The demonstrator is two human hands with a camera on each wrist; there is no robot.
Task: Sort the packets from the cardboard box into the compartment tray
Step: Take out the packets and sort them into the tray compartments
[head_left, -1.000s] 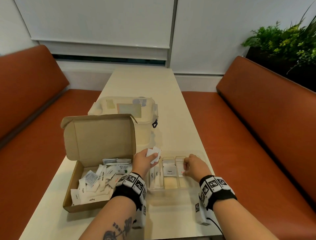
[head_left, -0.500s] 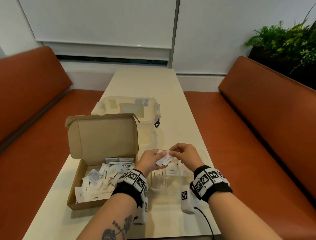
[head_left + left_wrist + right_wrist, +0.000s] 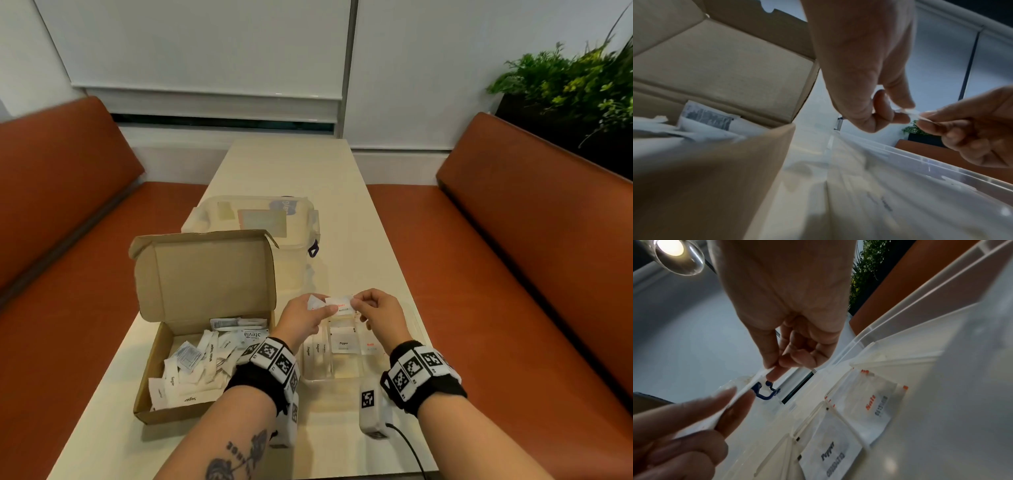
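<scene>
An open cardboard box (image 3: 191, 359) at the left holds several white packets (image 3: 205, 363). To its right lies the clear compartment tray (image 3: 317, 375), with Sugar, Pepper (image 3: 342, 344) and Salt (image 3: 371, 346) packets in separate compartments. Above the tray's far end, my left hand (image 3: 325, 308) and right hand (image 3: 356, 303) both pinch a small white packet with red print (image 3: 339, 303). My left hand also holds a second white packet (image 3: 313, 301) behind it. In the right wrist view my right hand (image 3: 774, 368) pinches the packet's edge (image 3: 748, 386) above the Salt packet (image 3: 873, 404).
A clear lidded plastic container (image 3: 260, 219) stands behind the box. The cream table (image 3: 308, 164) runs away from me between two orange benches (image 3: 513, 274). A plant (image 3: 565, 75) is at the far right. A white tagged device with a cable (image 3: 371, 411) hangs below my right wrist.
My right hand has left the tray and risen to meet my left hand. It now pinches the red-print packet, which has slid partly out to the right.
</scene>
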